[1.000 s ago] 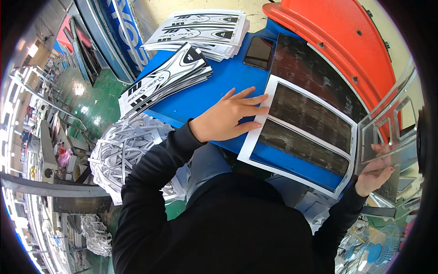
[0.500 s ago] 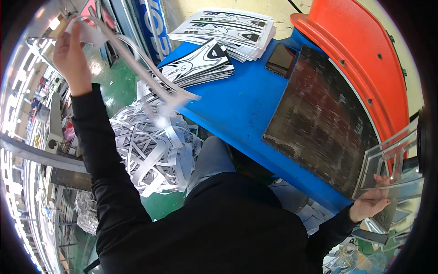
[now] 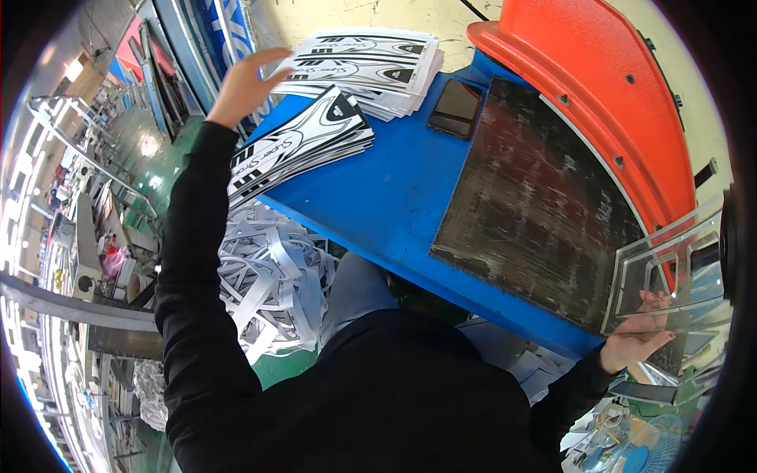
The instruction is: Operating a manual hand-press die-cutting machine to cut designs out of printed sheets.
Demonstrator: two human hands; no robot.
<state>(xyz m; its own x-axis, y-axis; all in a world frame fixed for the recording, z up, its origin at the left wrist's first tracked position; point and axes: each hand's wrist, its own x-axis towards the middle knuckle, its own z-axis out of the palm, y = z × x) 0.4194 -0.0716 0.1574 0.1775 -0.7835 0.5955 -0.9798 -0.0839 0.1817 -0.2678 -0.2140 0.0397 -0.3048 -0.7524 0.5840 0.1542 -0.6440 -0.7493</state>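
Open hand hovering over printed sheets, other hand gripping a clear template.

The left hand [image 3: 246,85] is spreading its fingers, holding nothing, above the fanned stack of black-and-white printed sheets [image 3: 300,150] lying on the blue worktable [image 3: 386,205]. The right hand [image 3: 637,340] is clasping the transparent plastic cut-out template [image 3: 670,272] beside the dark metal plate [image 3: 536,205].

Clad in a plain black long-sleeved top, its fabric matte and softly creased along both arms. Sleeves close-fitting, ending in snug cuffs at the wrists, with the left hand [image 3: 246,85] and right hand [image 3: 640,337] both bare, no gloves, rings or watch in view. Grey-blue trousers visible below the hem, over one knee.
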